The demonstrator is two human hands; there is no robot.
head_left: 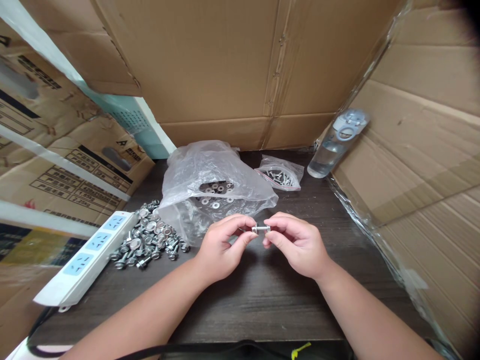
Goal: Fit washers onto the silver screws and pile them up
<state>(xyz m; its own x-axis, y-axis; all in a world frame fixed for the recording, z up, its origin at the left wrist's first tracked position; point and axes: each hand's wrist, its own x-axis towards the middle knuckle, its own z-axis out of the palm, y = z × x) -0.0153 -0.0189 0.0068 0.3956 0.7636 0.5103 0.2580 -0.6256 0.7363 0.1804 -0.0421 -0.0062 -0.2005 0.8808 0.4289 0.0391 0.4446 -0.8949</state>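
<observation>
A small metal bolt [263,228] is held level between my two hands, above the table's middle. My left hand [227,245] pinches its left end, where a washer-like ring shows close to the fingertips. On the other end, the thumb and fingers of my right hand [294,242] are closed. Fingertips cover both ends, so I cannot tell which one is the head. Left of my hands lies a heap of bolts [150,235], several with wide round heads or washers. Just beyond my hands, a plastic bag [210,165] lies with its mouth towards me, loose washers [215,205] inside.
A small zip bag of screws [281,175] lies behind my right hand. The water bottle [335,145] stands at the back right. A white power strip [88,255] borders the heap on the left. Cardboard walls [217,65] enclose the dark table [262,310]; a black cable [187,348] crosses the front.
</observation>
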